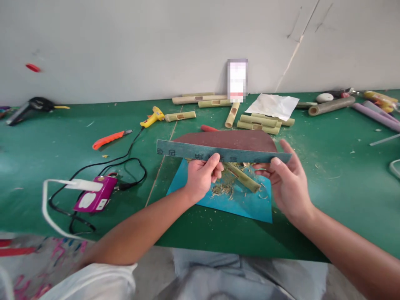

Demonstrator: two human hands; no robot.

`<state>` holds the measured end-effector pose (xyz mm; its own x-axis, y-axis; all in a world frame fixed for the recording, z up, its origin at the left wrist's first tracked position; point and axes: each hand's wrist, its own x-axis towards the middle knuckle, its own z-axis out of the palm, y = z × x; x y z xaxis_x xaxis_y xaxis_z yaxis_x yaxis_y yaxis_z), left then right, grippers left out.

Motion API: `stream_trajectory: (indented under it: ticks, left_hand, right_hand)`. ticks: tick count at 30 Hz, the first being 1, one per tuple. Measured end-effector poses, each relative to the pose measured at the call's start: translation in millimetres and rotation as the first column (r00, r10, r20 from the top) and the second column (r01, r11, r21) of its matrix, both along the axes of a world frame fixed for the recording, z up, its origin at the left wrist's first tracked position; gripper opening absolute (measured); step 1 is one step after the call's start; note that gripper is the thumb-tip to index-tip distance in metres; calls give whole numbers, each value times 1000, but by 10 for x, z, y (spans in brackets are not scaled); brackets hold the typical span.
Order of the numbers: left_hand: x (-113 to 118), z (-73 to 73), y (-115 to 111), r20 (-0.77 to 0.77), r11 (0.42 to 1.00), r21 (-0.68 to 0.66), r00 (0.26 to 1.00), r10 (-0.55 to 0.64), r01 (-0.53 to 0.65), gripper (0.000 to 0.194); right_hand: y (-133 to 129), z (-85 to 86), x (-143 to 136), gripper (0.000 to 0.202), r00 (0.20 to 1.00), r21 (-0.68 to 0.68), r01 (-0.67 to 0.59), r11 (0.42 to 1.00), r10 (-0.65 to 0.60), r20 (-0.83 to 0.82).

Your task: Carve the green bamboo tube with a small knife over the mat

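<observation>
A strip of sandpaper (225,141), reddish-brown on one face and blue-grey with print on the folded edge, is held up in front of me. My left hand (203,177) pinches its lower edge near the middle, thumb on the blue-grey side. At the right end my right hand (287,183) grips it between thumb and fingers. Below the hands lies a blue sheet (250,210) on the green table, with a cut bamboo piece (243,178) and shavings (223,189) on it.
A yellow glue gun (152,117), an orange cutter (109,140) and a purple power block (96,193) with cables are on the left. Behind are bamboo pieces (258,121), white paper (272,106) and a phone (237,79) against the wall. A thick tube (333,106) lies right.
</observation>
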<state>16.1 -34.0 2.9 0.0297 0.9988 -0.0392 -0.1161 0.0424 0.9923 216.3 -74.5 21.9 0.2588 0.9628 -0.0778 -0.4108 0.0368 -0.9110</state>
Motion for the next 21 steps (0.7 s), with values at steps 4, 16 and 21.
stream_trajectory:
  ticks: [4, 16, 21]
  left_hand:
    - [-35, -8, 17, 12, 1000, 5, 1000, 1, -1, 55]
    - [44, -92, 111, 13, 997, 16, 997, 75, -75, 53]
    - [44, -112, 109, 32, 997, -1, 997, 73, -73, 51]
  right_hand:
    - [36, -24, 104, 35, 993, 15, 3, 1000, -5, 118]
    - [41, -147, -7, 33, 990, -203, -13, 979, 41, 134]
    - [27, -148, -9, 32, 989, -209, 5, 978, 26, 147]
